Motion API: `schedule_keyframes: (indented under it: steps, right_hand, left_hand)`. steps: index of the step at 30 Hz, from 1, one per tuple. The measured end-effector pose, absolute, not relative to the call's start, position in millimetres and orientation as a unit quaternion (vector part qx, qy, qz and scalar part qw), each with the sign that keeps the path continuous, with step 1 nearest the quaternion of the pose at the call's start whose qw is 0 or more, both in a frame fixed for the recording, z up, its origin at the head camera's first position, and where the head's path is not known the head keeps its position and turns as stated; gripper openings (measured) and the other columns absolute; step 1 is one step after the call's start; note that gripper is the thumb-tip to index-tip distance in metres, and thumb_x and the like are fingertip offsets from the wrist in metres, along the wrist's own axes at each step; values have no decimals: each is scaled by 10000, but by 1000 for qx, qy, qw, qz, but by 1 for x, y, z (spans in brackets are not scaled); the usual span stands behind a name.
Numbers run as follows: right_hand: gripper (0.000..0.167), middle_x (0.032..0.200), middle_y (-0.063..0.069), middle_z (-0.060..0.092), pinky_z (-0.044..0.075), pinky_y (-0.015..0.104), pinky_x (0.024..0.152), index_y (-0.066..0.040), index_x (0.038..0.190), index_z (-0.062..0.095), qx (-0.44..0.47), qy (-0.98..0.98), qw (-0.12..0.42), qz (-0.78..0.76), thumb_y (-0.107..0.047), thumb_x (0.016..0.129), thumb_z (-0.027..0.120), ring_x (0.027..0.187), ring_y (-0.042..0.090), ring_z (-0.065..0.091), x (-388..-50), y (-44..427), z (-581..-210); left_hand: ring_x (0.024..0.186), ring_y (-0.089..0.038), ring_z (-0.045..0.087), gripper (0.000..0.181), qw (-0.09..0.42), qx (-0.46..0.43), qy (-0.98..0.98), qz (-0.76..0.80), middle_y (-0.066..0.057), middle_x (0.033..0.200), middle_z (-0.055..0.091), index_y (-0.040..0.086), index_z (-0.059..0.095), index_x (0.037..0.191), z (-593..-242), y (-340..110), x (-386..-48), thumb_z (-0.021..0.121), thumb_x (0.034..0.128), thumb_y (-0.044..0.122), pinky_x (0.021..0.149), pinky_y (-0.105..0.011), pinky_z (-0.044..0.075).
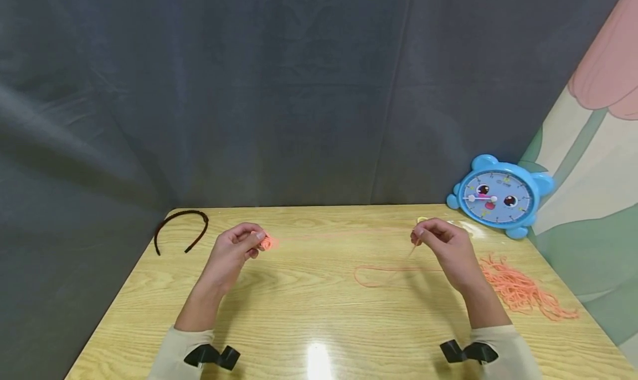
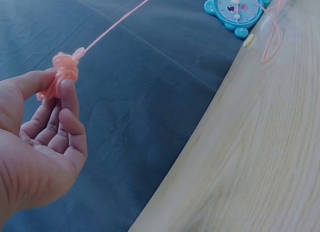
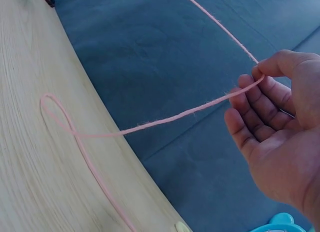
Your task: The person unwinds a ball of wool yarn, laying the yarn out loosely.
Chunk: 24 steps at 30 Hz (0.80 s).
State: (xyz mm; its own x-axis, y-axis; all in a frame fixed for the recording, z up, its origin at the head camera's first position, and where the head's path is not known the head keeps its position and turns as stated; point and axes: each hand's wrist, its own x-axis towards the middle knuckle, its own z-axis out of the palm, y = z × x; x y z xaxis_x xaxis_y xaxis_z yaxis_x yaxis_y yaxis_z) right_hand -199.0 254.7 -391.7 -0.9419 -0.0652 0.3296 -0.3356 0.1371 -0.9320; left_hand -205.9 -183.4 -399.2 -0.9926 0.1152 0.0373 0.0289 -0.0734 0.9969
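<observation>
Between thumb and fingers, my left hand [image 1: 234, 252] pinches a small wound bundle of coral yarn [image 2: 65, 74], held above the table's left half. A single yarn strand [image 3: 175, 117] runs from the bundle across to my right hand [image 1: 446, 250], which pinches it between thumb and forefinger. In the right wrist view, the strand bends at those fingertips and drops to the table, where it makes a loop [image 3: 57, 112]. A loose heap of the same yarn [image 1: 518, 288] lies on the table beside my right forearm.
A blue animal-shaped clock [image 1: 497, 197] stands at the table's back right corner. At the back left lies a dark headband [image 1: 181, 214]. Behind the right hand sits a small yellowish object [image 1: 422, 219], partly hidden. A dark curtain [image 1: 279, 92] hangs behind the wooden table [image 1: 309, 313].
</observation>
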Motion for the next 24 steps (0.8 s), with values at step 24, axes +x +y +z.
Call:
schedule_keyframes:
  steps: [24]
  right_hand:
    - [135, 888, -86, 734, 521, 107, 832, 14, 1050, 691, 111, -764, 137, 620, -94, 1041, 609, 822, 64, 671, -191, 305, -384]
  left_hand:
    - [953, -134, 621, 269, 49, 72, 723, 686, 76, 1074, 670, 31, 648, 1250, -393, -197, -206, 675, 1007, 143, 855, -255, 533]
